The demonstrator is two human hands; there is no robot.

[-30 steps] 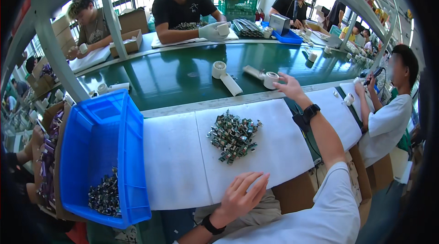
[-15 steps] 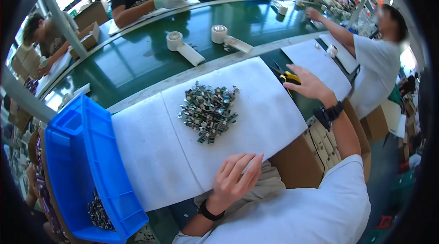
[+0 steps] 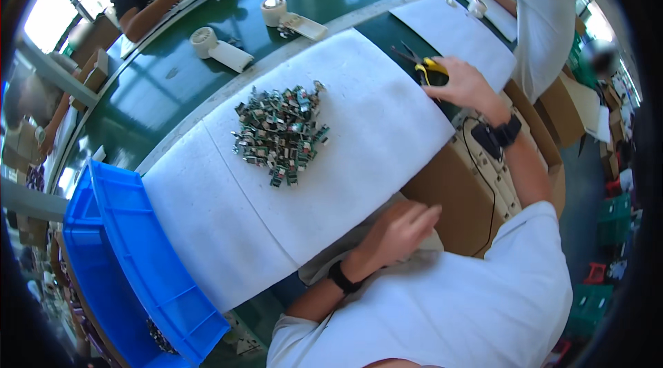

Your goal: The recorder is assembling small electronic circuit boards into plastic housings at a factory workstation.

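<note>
A pair of pliers (image 3: 432, 72) with yellow-and-black handles and dark jaws lies at the right of the white work sheet (image 3: 373, 126). My right hand (image 3: 469, 86) has its thumb and fingers closed around the handles. The jaws point away to the upper left. My left hand (image 3: 402, 233) hovers over my lap at the sheet's near edge, slightly blurred, its fingers loosely bent and nothing visible in them. A heap of small green-and-silver circuit-board parts (image 3: 280, 133) sits in the middle of the sheet, apart from both hands.
A blue plastic bin (image 3: 148, 250) stands at the left, small parts at its bottom. Behind the sheet runs a green conveyor belt (image 3: 152, 102) carrying two white handheld fans (image 3: 221, 50). A cardboard box (image 3: 449, 195) is below right. Co-workers sit across and at the right.
My right hand has closed around the pliers' handles. My left hand has moved right, off the sheet's near edge, and its fingers have bent. The whole view has shifted.
</note>
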